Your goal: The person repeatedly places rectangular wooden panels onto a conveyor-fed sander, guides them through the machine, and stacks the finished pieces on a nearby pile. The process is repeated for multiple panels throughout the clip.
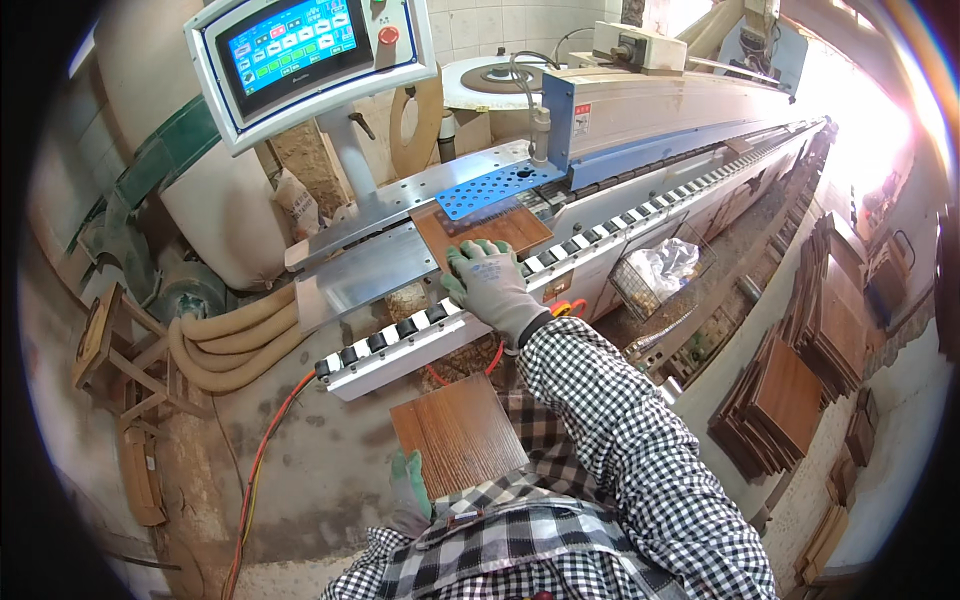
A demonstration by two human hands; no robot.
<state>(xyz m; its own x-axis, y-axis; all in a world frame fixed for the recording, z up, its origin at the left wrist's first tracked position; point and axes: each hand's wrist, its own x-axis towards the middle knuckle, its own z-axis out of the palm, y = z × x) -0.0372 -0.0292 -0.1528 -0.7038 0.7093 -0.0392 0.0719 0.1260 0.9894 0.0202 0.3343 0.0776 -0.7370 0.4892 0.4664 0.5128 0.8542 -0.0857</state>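
A brown wood-grain panel [482,236] lies flat on the machine's metal table, its far edge beneath a blue perforated guard [495,190]. My right hand [490,285], in a grey glove with green fingertips, rests on the near part of this panel. Its fingers stretch forward over the top, lying flat. Close to my body, my left hand [410,495] grips a second wood-grain panel [458,435] by its left edge. That panel is tilted, and part of the left hand is hidden behind it.
A white roller rail [400,350] runs along the machine's front. The control screen [295,45] stands at upper left, with a red button [388,36]. Stacked panels [785,400] lean at right. A wire basket [660,275] hangs below the rail; an orange hose [262,440] trails down left.
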